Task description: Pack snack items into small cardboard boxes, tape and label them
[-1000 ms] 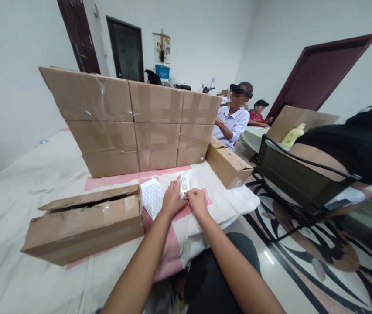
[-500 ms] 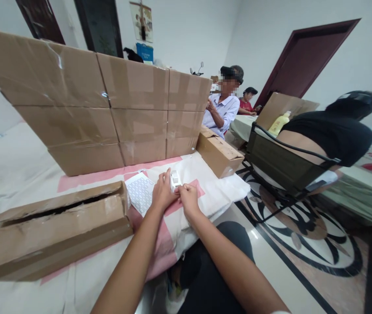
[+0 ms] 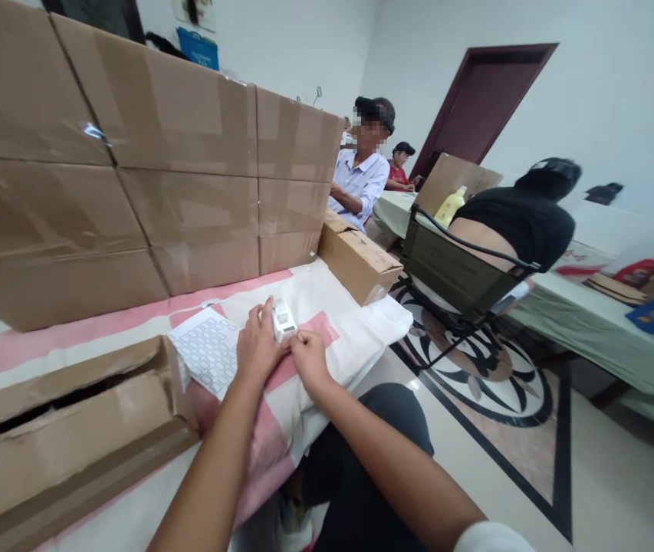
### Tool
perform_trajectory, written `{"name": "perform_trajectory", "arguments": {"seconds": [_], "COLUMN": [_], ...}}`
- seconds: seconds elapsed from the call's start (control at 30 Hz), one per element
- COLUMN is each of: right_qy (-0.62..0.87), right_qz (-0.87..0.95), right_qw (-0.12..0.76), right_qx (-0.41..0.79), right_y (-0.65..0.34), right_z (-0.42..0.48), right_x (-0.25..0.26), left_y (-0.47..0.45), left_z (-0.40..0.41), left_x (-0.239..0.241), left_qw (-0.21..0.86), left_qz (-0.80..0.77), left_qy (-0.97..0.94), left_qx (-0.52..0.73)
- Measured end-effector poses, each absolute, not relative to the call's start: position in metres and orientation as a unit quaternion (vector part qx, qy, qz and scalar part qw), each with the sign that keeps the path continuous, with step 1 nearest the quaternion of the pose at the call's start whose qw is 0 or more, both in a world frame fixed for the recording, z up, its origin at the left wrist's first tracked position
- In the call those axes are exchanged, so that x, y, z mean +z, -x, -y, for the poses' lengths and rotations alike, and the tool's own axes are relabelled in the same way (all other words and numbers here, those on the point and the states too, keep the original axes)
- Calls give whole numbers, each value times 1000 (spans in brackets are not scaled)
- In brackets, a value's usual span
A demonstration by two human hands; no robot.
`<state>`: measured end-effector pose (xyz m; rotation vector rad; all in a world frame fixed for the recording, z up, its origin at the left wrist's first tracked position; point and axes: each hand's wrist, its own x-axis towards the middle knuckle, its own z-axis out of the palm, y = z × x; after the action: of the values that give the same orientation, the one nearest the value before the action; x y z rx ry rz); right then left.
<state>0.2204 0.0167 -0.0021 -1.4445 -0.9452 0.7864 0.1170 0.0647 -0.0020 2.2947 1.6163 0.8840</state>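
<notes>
White boxy plastic piece, small, pinched between both hands.

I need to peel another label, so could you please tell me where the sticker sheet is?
The sticker sheet lies flat on the white-and-pink cloth, just left of the left hand and beside the open cardboard box.
</notes>
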Motion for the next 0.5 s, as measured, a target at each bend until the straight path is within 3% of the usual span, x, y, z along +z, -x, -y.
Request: {"name": "perform_trajectory", "arguments": {"seconds": [0.27,0.5], "right_qy": [624,634], "right_qz": [403,427], "right_qw": [603,568], "right_qx": [292,305], "right_y": [-209,-219], "right_z": [-11,-23], "right_x": [-10,-15], "left_y": [-116,-116], "left_z": [-64,-64], "left_x": [-4,-4], "left_qw": [83,72], "left_qz": [-542,-542], "left_qy": [-784,-788], "left_qx": [290,284]}}
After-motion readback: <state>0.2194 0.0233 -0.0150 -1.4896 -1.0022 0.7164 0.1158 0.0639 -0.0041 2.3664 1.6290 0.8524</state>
